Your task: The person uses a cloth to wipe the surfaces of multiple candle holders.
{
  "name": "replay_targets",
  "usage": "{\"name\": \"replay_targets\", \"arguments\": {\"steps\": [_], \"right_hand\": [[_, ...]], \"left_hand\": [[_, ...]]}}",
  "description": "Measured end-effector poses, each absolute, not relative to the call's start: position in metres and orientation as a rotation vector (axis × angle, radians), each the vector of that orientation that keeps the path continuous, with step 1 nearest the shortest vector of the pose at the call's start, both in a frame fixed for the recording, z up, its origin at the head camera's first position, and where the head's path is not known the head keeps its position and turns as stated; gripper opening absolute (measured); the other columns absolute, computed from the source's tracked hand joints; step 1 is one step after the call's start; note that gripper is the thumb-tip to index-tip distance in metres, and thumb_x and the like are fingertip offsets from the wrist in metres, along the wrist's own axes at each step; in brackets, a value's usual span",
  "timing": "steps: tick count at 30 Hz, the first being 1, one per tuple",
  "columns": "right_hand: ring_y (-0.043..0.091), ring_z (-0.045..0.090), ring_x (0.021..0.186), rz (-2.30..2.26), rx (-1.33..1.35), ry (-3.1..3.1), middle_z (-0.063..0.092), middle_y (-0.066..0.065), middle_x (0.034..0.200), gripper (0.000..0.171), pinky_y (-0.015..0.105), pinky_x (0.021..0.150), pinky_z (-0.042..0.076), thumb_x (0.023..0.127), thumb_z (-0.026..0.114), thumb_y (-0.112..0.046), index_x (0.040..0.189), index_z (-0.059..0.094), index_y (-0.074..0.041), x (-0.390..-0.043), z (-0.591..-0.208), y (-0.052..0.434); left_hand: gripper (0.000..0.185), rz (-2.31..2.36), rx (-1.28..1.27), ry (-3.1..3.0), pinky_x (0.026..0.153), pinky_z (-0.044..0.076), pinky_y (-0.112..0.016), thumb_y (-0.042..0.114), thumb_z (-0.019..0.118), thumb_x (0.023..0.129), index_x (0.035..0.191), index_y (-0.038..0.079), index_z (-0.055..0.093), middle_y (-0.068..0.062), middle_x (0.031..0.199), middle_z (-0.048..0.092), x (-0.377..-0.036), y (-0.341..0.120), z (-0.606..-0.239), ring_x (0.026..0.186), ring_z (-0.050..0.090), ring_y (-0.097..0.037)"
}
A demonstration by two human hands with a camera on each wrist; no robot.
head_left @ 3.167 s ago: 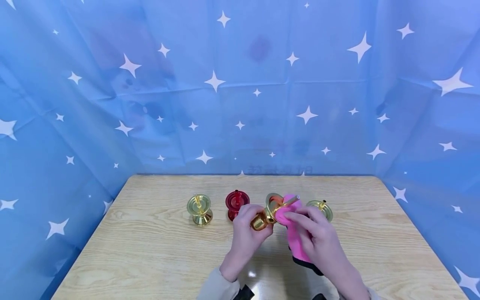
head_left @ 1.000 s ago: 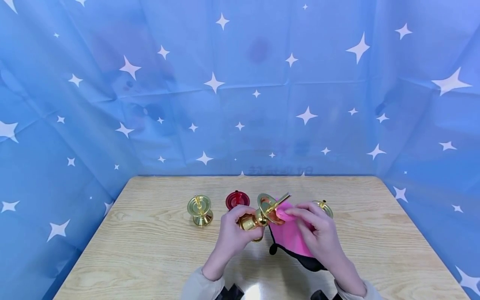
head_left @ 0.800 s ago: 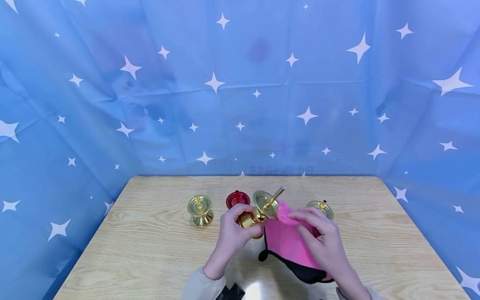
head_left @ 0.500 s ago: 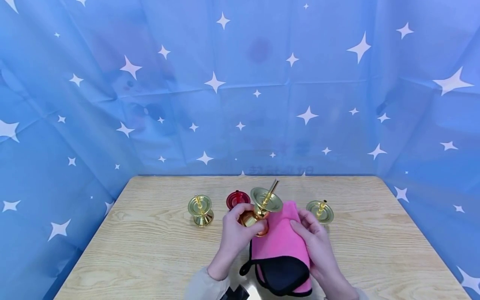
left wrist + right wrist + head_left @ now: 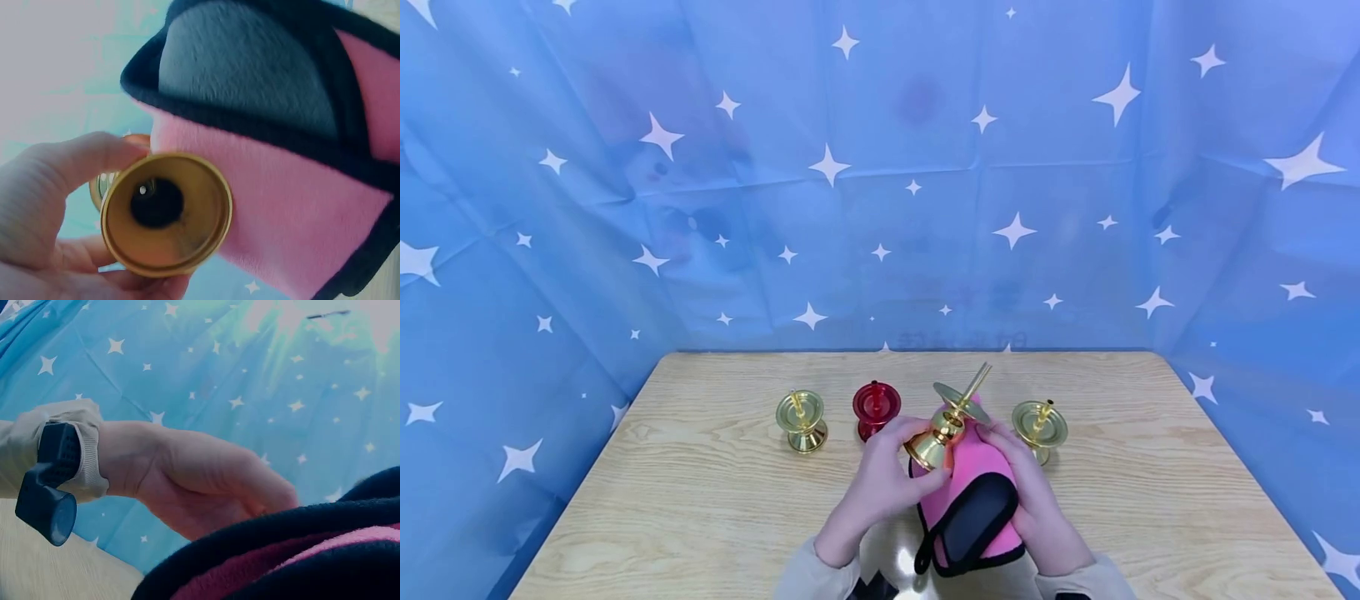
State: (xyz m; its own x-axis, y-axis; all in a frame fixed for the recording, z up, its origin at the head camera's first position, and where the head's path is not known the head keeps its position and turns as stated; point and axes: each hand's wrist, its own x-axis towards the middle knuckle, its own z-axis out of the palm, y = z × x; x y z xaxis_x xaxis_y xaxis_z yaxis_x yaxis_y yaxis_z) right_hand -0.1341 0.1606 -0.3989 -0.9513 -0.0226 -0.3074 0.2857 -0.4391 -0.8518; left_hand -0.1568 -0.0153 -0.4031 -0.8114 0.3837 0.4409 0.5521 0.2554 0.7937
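My left hand [image 5: 901, 468] grips a gold candlestick [image 5: 946, 423] by its bell-shaped base, tilted so that the spike points up and to the right. In the left wrist view the hollow underside of the base [image 5: 165, 212] faces the camera, with my fingers [image 5: 59, 181] curled round it. My right hand [image 5: 1026, 487] holds a pink cloth with black trim [image 5: 970, 512] against the right side of the candlestick. The same cloth [image 5: 281, 212] fills the left wrist view. It also fills the bottom of the right wrist view as a dark cloth [image 5: 294, 556], hiding the right hand there.
Three small candle holders stand in a row on the wooden table [image 5: 700, 500]: a gold one [image 5: 800, 419] at the left, a red one [image 5: 875, 406] beside my left hand, a gold one [image 5: 1039, 421] behind my right hand. Blue star-patterned fabric [image 5: 880, 167] surrounds the table.
The candlestick swung from lying sideways to nearly upright and shifted right. The cloth came out of the dish, dropped lower and now lies folded against the base.
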Motion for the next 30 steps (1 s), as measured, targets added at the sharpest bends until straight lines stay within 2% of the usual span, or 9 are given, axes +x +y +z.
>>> {"name": "replay_targets", "arguments": {"steps": [5, 9, 14, 22, 30], "right_hand": [[0.003, 0.055, 0.095, -2.498, 0.274, 1.480, 0.059, -0.009, 0.101, 0.017, 0.020, 0.083, 0.045, 0.097, 0.041, -0.018, 0.100, 0.058, -0.020, -0.135, -0.399, 0.166], [0.003, 0.053, 0.103, -2.533, 0.218, 1.413, 0.060, -0.010, 0.108, 0.024, 0.021, 0.088, 0.043, 0.099, 0.037, -0.020, 0.102, 0.061, -0.024, -0.134, -0.398, 0.168], [0.001, 0.054, 0.104, -2.593, 0.169, 1.324, 0.061, -0.012, 0.109, 0.031, 0.019, 0.089, 0.043, 0.101, 0.033, -0.018, 0.104, 0.062, -0.027, -0.134, -0.398, 0.169], [0.003, 0.056, 0.102, -2.626, 0.130, 1.306, 0.062, -0.011, 0.107, 0.029, 0.021, 0.088, 0.045, 0.100, 0.034, -0.018, 0.099, 0.062, -0.026, -0.134, -0.400, 0.169], [0.003, 0.055, 0.102, -2.651, 0.156, 1.311, 0.062, -0.010, 0.106, 0.030, 0.020, 0.088, 0.045, 0.100, 0.035, -0.017, 0.099, 0.063, -0.027, -0.134, -0.399, 0.168]], "left_hand": [[0.047, -1.703, -0.925, -2.334, 0.081, 0.048, -0.028, 0.013, 0.083, 0.068, 0.110, 0.005, 0.064, -0.004, 0.109, 0.064, -0.158, -0.019, -0.406, 0.096, 0.059, -0.018], [0.051, -1.901, -0.810, -2.233, 0.083, 0.048, -0.030, 0.012, 0.086, 0.063, 0.108, 0.007, 0.063, -0.004, 0.106, 0.065, -0.158, -0.016, -0.412, 0.094, 0.059, -0.018], [0.049, -2.106, -0.688, -2.072, 0.091, 0.047, -0.033, 0.002, 0.086, 0.060, 0.100, 0.000, 0.058, -0.010, 0.109, 0.063, -0.159, -0.007, -0.420, 0.101, 0.059, -0.021], [0.056, -2.316, -0.565, -1.993, 0.079, 0.052, -0.026, -0.004, 0.083, 0.061, 0.108, -0.008, 0.054, -0.020, 0.110, 0.062, -0.159, 0.001, -0.427, 0.094, 0.061, -0.014], [0.060, -2.339, -0.449, -2.008, 0.075, 0.054, -0.034, 0.007, 0.086, 0.063, 0.112, -0.008, 0.055, -0.019, 0.103, 0.066, -0.157, 0.005, -0.427, 0.086, 0.065, -0.014]]}}
